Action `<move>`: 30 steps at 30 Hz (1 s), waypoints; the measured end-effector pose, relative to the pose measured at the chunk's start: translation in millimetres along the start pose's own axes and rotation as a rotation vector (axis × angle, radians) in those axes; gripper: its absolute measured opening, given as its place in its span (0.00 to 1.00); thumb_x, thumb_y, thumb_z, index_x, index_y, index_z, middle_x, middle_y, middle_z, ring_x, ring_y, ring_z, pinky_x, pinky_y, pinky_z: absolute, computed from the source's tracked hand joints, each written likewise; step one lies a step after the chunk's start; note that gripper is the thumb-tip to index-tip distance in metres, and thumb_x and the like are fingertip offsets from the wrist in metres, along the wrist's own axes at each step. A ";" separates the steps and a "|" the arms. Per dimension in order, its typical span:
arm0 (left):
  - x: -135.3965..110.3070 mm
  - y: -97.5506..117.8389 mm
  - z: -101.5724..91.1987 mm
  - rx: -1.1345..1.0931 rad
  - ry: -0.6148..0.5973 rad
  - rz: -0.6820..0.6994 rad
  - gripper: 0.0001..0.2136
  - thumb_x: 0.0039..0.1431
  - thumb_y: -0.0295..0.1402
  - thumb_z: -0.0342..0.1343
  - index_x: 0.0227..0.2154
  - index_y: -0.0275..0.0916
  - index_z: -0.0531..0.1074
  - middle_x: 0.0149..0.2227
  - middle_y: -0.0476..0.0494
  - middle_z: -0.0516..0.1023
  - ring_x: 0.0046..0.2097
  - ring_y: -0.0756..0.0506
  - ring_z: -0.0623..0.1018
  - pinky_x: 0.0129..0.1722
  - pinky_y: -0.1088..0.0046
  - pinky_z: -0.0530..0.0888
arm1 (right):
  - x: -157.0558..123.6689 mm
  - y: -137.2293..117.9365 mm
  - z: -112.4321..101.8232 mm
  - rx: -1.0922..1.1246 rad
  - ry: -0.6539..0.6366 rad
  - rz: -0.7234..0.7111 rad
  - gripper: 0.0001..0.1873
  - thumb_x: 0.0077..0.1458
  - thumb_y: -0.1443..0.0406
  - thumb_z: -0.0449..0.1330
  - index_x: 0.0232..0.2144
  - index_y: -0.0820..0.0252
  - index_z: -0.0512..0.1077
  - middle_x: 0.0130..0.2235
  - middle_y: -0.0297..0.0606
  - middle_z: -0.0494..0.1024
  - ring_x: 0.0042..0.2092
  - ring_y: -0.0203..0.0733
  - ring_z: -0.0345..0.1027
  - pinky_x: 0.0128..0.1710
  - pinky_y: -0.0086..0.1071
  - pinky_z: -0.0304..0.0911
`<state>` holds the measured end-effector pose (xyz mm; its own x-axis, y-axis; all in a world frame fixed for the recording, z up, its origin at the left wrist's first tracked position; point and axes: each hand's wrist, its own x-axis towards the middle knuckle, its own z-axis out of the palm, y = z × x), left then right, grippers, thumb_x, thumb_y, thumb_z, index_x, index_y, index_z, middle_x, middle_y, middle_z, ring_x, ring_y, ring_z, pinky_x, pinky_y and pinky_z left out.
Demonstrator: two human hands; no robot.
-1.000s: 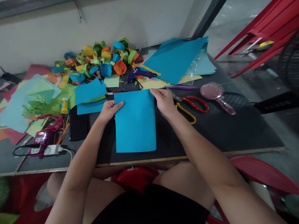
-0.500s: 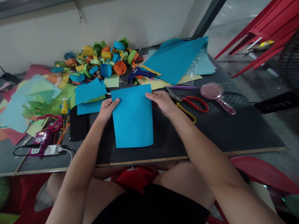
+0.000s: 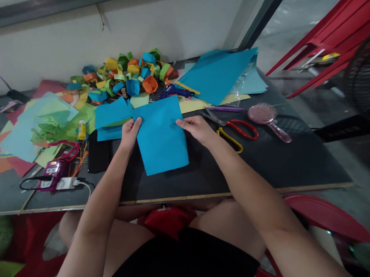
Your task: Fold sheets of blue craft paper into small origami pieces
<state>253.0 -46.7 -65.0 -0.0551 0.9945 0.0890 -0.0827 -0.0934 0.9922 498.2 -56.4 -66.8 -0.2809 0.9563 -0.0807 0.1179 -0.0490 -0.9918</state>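
- Blue paper sheet (image 3: 162, 141) sits between the two hands, over the middle of the dark surface (image 3: 278, 163); its near end points toward the person and is tilted a little; whether that end rests on the surface or hangs just above it, I cannot tell.
- The left hand (image 3: 130, 132) pinches the sheet's left edge, thumb on top and fingers curled in; the right hand (image 3: 195, 128) pinches the opposite edge between thumb and fingers; neither holds a tool.
- As for progress, the sheet looks whole, with no cut or fold that I can make out; any shaping of it seems undone.
- Small folded paper pieces (image 3: 132, 81), in blue, orange, yellow and green, lie heaped at the far side; they look like finished work, at least in part.
- Smaller blue sheets (image 3: 112, 113) lie just left of the left hand; a large blue sheet (image 3: 217, 74) lies far right, and mixed coloured sheets (image 3: 22, 127) spread at the left; all seem to be flat stock.
- Scissors (image 3: 230, 123) with red and yellow handles lie right of the right hand; a glue gun (image 3: 171, 91) lies beyond the sheet, and a glue stick (image 3: 82, 130) stands at the left; none is in use.
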 end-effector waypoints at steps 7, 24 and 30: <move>0.8 8.6 4.2 0.015 0.138 0.031 0.26 0.53 0.39 0.64 0.14 0.39 0.52 0.15 0.57 0.50 0.18 0.57 0.52 0.17 0.80 0.54 | -0.8 -3.1 3.2 0.109 -0.034 0.106 0.21 0.40 0.48 0.70 0.23 0.60 0.77 0.27 0.37 0.78 0.30 0.39 0.71 0.32 0.34 0.67; 13.7 -9.6 -17.8 -0.095 0.276 0.107 0.21 0.55 0.46 0.61 0.21 0.41 0.57 0.20 0.56 0.58 0.22 0.53 0.63 0.24 0.77 0.65 | -4.1 -3.1 -9.1 -0.142 -0.339 0.183 0.34 0.44 0.39 0.62 0.12 0.57 0.55 0.09 0.29 0.60 0.15 0.28 0.53 0.22 0.28 0.54; 11.0 -13.0 -9.4 -0.103 0.132 -0.029 0.19 0.53 0.47 0.62 0.22 0.40 0.61 0.21 0.53 0.63 0.23 0.53 0.66 0.24 0.76 0.68 | -4.2 -9.5 -21.8 -0.178 -0.467 0.037 0.38 0.35 0.30 0.56 0.20 0.59 0.63 0.18 0.30 0.65 0.20 0.29 0.53 0.22 0.29 0.46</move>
<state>244.1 -35.0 -77.8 -0.1808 0.9826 0.0420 -0.1870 -0.0763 0.9794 519.1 -53.6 -54.9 -0.6654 0.7214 -0.1918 0.2851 0.0082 -0.9585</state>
